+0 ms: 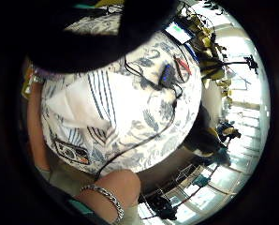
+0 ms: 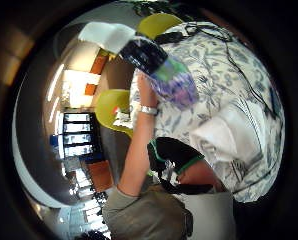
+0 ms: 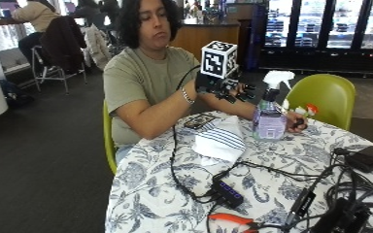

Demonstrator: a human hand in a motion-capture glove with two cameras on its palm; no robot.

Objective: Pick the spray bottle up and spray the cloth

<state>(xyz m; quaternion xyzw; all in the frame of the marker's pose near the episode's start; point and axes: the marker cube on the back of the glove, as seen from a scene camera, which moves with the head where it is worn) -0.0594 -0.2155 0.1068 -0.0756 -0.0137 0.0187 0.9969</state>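
Step in hand: the pick-up has not begun, as I judge it; the gloved right hand (image 3: 228, 86) is raised in the air near the person's chest, above and beside the spray bottle (image 3: 270, 114), not touching it.
Fingers: in the outside view they look spread and loosely extended, and they hold nothing that shows.
Spray bottle: clear, with pale purple liquid and a white trigger head; it stands upright on the desk (image 3: 161, 184), which wears a blue floral cover, just beside the cloth. In the thumb side palm view the bottle (image 2: 164, 70) shows near the desk's edge.
Bare hand: the other hand (image 3: 294, 121) rests at the far side of the bottle's base; whether it grips the bottle or only touches it, I cannot tell.
Cloth: a white cloth (image 3: 220, 140) with dark stripes lies folded and rumpled on the desk between the person and the bottle; it also shows in the little finger side palm view (image 1: 90, 101).
Next move: probably the gloved hand must come down and across to the bottle's neck, curl round it below the trigger, lift it, then turn the nozzle toward the cloth.
Clutter: black cables (image 3: 193, 189) and a small black hub (image 3: 227, 193) lie near the cloth, and orange-handled pliers (image 3: 235, 221) lie toward the near edge.
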